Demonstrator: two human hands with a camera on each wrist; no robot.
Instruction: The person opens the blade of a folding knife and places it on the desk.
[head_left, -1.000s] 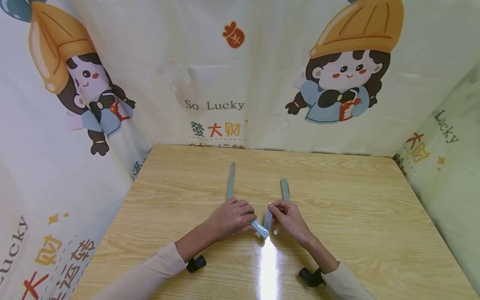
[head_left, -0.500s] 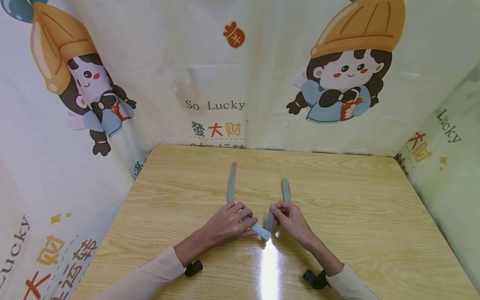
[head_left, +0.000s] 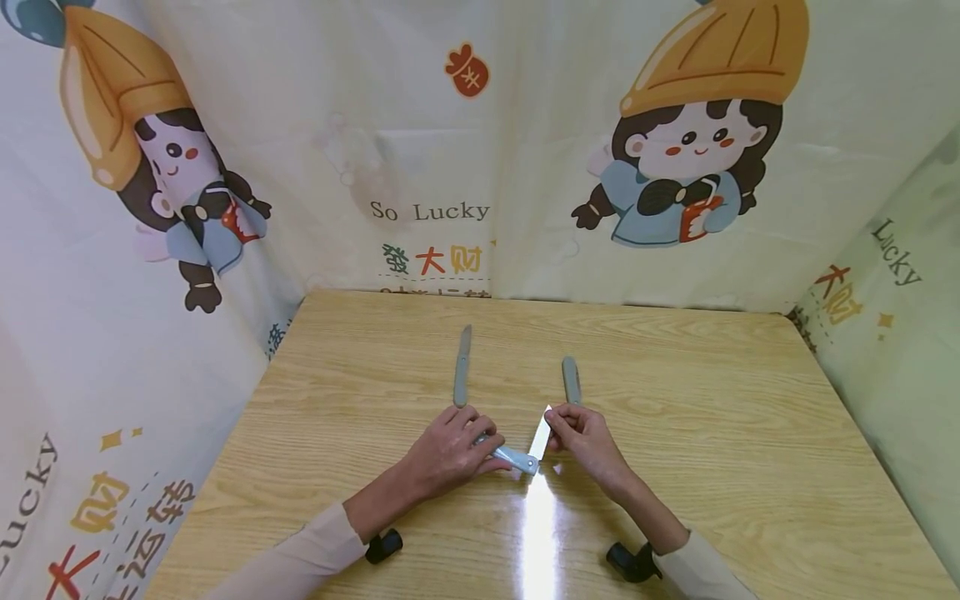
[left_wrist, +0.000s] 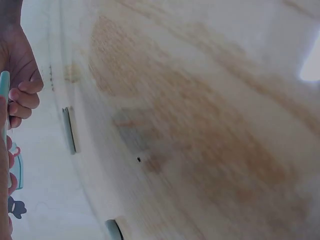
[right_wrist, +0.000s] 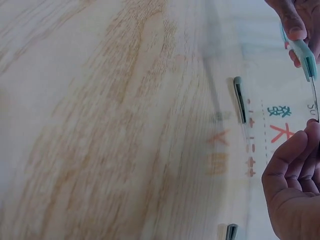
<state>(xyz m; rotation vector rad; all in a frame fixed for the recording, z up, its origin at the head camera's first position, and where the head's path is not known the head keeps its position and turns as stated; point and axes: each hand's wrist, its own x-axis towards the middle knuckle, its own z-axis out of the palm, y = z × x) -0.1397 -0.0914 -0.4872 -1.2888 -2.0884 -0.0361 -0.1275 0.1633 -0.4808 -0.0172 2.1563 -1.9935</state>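
My left hand (head_left: 452,443) grips the light blue handle (head_left: 516,459) of a folding knife above the table. Its blade (head_left: 540,434) stands partly swung out, at an angle to the handle, and shines brightly in the head view. Near the blade's tip, the thumb and fingers of my right hand (head_left: 590,440) pinch it. From the right wrist camera, the knife handle (right_wrist: 303,58) and thin blade (right_wrist: 314,95) stretch between both hands. Beyond the left hand lies a grey-green knife (head_left: 461,372) with its blade out. Past the right hand lies a folded grey-green knife (head_left: 571,379).
The wood-grain table (head_left: 712,433) reflects a bright strip of light (head_left: 538,542) in front of the hands. A printed cloth (head_left: 525,167) hangs behind the table and along both sides. Black wrist cameras (head_left: 384,547) sit under both forearms.
The blade has swung a little further from the handle and now catches the light. My left hand has shifted slightly left and toward me, while the right hand has moved slightly right.
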